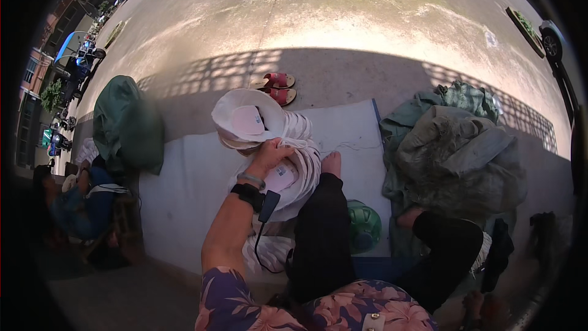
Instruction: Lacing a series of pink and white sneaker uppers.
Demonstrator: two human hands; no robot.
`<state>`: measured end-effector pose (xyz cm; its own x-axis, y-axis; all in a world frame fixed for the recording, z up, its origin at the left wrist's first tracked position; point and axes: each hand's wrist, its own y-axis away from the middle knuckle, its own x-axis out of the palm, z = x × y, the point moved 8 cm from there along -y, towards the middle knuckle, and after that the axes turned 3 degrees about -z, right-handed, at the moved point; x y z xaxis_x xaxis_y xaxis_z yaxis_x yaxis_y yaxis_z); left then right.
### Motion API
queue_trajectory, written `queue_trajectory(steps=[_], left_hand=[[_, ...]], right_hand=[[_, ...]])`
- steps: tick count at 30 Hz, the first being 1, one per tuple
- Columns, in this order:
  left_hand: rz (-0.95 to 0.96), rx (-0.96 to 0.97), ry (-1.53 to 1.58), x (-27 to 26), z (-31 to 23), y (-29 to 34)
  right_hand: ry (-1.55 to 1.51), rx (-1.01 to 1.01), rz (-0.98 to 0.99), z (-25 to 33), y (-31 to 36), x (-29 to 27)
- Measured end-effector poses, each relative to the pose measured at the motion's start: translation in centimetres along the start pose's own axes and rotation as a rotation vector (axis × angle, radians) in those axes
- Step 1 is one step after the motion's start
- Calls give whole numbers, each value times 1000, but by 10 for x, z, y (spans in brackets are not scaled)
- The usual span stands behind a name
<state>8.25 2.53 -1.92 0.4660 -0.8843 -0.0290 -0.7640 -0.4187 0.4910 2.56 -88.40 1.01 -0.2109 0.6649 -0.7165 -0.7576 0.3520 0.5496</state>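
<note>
My left hand (268,152) reaches forward and grips the edge of a white woven sack (245,119) with a pink label, lifted off a pile of similar white sacks (300,168) lying on a pale mat (184,178). The wrist carries a bangle and a black band with a dangling cable. Thin white threads (350,145) trail from the pile to the right. My bare foot (331,162) rests beside the pile, my legs in black trousers stretched and folded over the mat. My right hand is out of sight.
Red sandals (278,87) lie beyond the mat on sunlit concrete. A dark green bundle (125,122) sits at the left, a grey-green tarpaulin heap (456,147) at the right, a green round object (365,227) by my leg. Another person (79,199) sits at the far left.
</note>
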Motion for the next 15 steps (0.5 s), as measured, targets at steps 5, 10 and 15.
queue_trajectory(steps=[5, 10, 15], left_hand=[[113, 43, -565, 34, -59, 1], [253, 193, -962, 114, -75, -3], [277, 362, -1129, 209, -55, -12]], right_hand=[[56, -154, -74, -3, -1, 0], [-299, -177, -134, 44, 6, 1], [-390, -389, -106, 148, 7, -14]])
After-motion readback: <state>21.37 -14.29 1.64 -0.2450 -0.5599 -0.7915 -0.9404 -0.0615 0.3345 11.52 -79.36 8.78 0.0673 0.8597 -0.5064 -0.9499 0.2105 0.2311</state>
